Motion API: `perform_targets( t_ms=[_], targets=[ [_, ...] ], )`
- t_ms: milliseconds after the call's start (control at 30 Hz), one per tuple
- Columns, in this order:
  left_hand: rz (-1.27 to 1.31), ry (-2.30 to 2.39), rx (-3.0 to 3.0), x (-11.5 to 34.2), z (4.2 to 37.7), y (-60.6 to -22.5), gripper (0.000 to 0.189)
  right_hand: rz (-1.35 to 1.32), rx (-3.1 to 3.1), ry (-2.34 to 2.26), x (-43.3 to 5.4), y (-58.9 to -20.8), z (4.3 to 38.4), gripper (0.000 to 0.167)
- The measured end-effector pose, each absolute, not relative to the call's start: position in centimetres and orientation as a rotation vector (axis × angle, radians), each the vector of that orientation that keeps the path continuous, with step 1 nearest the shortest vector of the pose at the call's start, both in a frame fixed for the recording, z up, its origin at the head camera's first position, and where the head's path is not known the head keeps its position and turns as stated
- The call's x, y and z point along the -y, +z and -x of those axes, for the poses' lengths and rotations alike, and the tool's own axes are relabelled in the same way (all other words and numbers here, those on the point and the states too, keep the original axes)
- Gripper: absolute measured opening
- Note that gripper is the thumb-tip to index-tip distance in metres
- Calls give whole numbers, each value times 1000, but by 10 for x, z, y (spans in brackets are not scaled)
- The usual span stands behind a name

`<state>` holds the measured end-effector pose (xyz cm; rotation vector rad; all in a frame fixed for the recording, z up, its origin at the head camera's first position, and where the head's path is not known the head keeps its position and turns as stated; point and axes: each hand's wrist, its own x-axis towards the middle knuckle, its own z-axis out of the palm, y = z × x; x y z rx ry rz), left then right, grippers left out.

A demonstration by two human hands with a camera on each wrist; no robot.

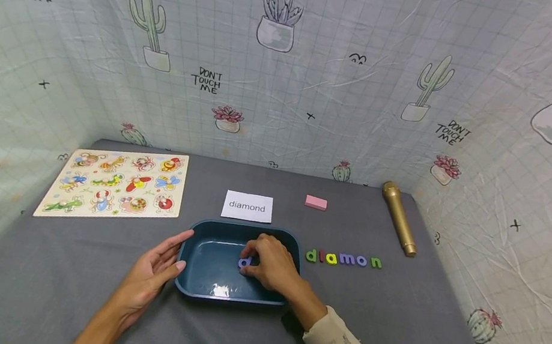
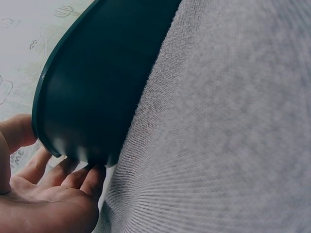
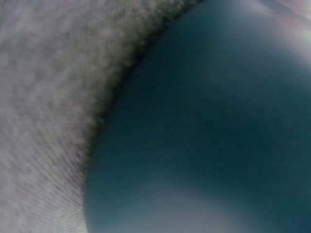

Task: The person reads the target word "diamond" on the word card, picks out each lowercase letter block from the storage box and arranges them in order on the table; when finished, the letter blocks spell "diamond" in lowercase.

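A dark teal plastic tray (image 1: 213, 283) stands on the grey cloth. My left hand (image 1: 149, 275) rests at its left end, fingertips and thumb touching the rim and outer wall. In the left wrist view that hand (image 2: 53, 194) lies against the tray's outside (image 2: 92, 92), fingers relaxed. Inside the tray, my right hand (image 1: 269, 262) pinches a small blue-purple toy letter (image 1: 244, 263), its shape partly covered by the fingers. Right of the tray, a row of coloured letters (image 1: 346, 259) reads "diamon". The right wrist view shows only the blurred tray wall (image 3: 209, 116).
A white card (image 1: 248, 207) printed "diamond" lies behind the tray. A wooden insect puzzle board (image 1: 112, 184) is at the back left. A pink block (image 1: 316, 203) and a gold microphone (image 1: 400, 218) lie at the back right. A patterned curtain (image 1: 311, 93) surrounds the table.
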<state>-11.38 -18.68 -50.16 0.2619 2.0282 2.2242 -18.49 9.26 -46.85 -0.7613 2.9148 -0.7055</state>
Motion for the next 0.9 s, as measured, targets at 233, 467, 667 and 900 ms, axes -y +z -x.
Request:
perform_targets(
  t_ms=[233, 467, 667, 900],
  targets=[
    [-260, 2220, -2025, 185, 114, -502, 63, 835, -2916, -765, -96, -465, 182, 22],
    [-255, 2222, -2028, 185, 113, -501, 63, 935, -2935, -854, -105, -455, 176, 24],
    [-242, 2227, -2024, 186, 114, -501, 64, 848, -2930, -942, -115, -441, 172, 25],
    [-237, 2222, -2023, 187, 114, -502, 63, 806, -3009, -1006, -135, -435, 171, 28]
  ],
)
